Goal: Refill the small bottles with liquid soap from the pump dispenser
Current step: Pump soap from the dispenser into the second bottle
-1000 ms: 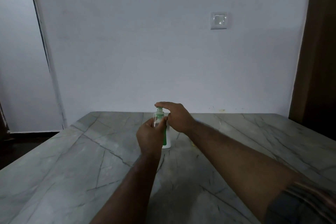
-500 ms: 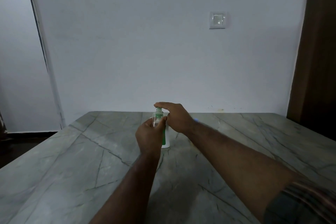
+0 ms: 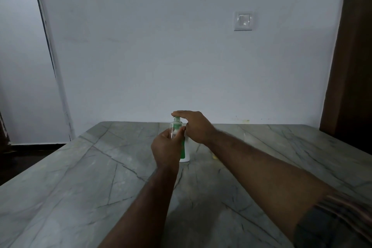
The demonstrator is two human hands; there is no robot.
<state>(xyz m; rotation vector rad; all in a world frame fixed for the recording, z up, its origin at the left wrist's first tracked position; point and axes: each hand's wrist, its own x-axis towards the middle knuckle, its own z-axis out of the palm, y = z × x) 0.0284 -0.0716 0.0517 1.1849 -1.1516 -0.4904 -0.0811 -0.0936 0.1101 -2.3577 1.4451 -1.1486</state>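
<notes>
A white pump dispenser (image 3: 186, 154) with a green label and green pump head stands on the grey marble table (image 3: 80, 177) near its middle. My right hand (image 3: 196, 127) lies flat on top of the pump head, fingers straight and pressing on it. My left hand (image 3: 167, 149) grips a small clear bottle (image 3: 173, 129) and holds it upright in front of the dispenser, its mouth under the pump's spout. Most of the dispenser's body is hidden behind my left hand.
A small pale object (image 3: 215, 156) lies on the table just right of the dispenser, partly behind my right forearm. The table ends at a white wall with a light switch (image 3: 243, 20). A dark wooden door frame (image 3: 350, 66) stands at the right.
Both hands stay in place on the pump and the small bottle. My right hand's fingers lie slightly flatter on the pump head than before.
</notes>
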